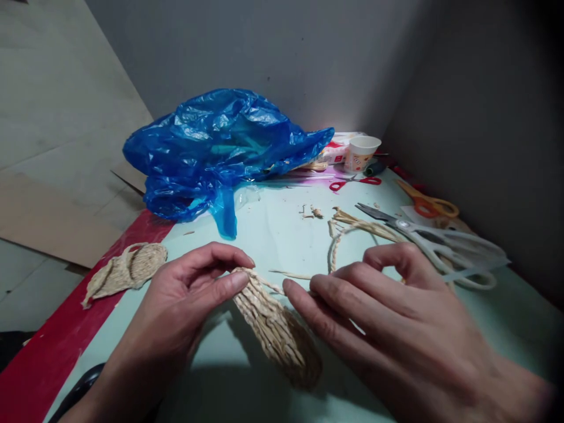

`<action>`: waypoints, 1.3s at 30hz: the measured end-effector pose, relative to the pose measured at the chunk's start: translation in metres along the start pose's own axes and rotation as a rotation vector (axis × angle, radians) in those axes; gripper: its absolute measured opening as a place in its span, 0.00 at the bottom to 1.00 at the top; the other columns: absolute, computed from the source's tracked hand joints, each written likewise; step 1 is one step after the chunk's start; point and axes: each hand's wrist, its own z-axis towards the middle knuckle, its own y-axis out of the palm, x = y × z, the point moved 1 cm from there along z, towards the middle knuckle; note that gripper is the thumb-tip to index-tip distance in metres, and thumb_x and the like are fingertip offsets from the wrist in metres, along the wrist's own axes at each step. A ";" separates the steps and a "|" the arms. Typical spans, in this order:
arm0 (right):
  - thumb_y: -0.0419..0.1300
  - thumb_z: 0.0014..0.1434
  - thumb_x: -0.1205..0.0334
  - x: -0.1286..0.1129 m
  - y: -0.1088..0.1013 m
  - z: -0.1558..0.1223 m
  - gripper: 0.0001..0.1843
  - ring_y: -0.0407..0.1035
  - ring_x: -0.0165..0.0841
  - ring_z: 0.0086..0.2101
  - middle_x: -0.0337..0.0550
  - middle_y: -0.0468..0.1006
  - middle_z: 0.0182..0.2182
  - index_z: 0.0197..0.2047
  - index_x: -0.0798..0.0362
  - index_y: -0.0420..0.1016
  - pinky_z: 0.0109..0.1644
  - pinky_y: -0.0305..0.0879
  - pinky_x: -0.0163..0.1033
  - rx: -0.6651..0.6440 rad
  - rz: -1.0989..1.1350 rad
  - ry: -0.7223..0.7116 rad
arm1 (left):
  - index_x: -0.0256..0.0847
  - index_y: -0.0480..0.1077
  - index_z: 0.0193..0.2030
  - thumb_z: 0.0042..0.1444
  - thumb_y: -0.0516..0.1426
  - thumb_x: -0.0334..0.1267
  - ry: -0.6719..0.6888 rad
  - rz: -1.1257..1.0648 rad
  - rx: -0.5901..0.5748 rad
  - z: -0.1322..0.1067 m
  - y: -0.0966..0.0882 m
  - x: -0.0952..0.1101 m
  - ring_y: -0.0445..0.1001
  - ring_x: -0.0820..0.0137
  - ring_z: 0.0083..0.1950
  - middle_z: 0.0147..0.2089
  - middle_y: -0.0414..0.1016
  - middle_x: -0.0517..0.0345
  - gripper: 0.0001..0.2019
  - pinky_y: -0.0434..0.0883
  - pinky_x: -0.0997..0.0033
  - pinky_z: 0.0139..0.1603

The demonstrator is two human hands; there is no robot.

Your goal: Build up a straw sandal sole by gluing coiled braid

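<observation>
My left hand [200, 288] pinches the upper end of a woven straw piece [273, 329] between thumb and fingers. This piece is long, tan and ridged, and it hangs tilted down to the right above the table. A thin straw cord [268, 284] runs from its top toward my right hand [396, 317], whose fingers are closed on the cord; the exact grip is partly hidden. Behind my right hand a braided straw cord [333, 252] curves over the table. Left of my left hand lies a small woven straw slipper-like piece [127, 273].
A crumpled blue plastic bag [220, 147] fills the back left of the pale table [273, 235]. At the right lie large white-handled scissors [423, 232], orange scissors [425, 200] and red-handled scissors [355, 182]. A paper cup [362, 154] stands near the grey wall [343, 70].
</observation>
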 end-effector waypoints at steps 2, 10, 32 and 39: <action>0.40 0.76 0.72 -0.006 0.004 0.000 0.19 0.66 0.29 0.33 0.37 0.79 0.34 0.54 0.60 0.71 0.45 0.55 0.47 0.014 -0.017 0.026 | 0.47 0.80 0.32 0.47 0.70 0.43 -0.017 0.039 0.021 0.000 0.000 0.002 0.71 0.73 0.30 0.31 0.76 0.61 0.07 0.69 0.80 0.29; 0.44 0.76 0.70 -0.010 0.006 0.004 0.17 0.63 0.25 0.28 0.32 0.73 0.27 0.45 0.57 0.75 0.42 0.55 0.43 0.073 0.180 0.144 | 0.47 0.79 0.32 0.48 0.70 0.44 -0.077 0.046 0.059 -0.004 0.005 0.008 0.68 0.74 0.29 0.29 0.74 0.62 0.08 0.66 0.80 0.28; 0.49 0.72 0.63 -0.011 0.016 0.001 0.13 0.61 0.34 0.34 0.43 0.72 0.33 0.41 0.58 0.73 0.44 0.53 0.47 -0.150 0.416 0.180 | 0.45 0.78 0.33 0.50 0.67 0.39 0.022 0.083 0.090 0.001 0.007 -0.005 0.68 0.74 0.33 0.30 0.73 0.64 0.04 0.64 0.78 0.33; 0.63 0.63 0.53 -0.022 0.025 -0.001 0.14 0.61 0.36 0.33 0.41 0.72 0.32 0.37 0.57 0.72 0.41 0.51 0.46 -0.081 0.262 0.288 | 0.43 0.76 0.32 0.49 0.68 0.39 0.001 0.014 0.144 -0.002 0.017 -0.004 0.64 0.74 0.30 0.28 0.71 0.64 0.06 0.61 0.75 0.29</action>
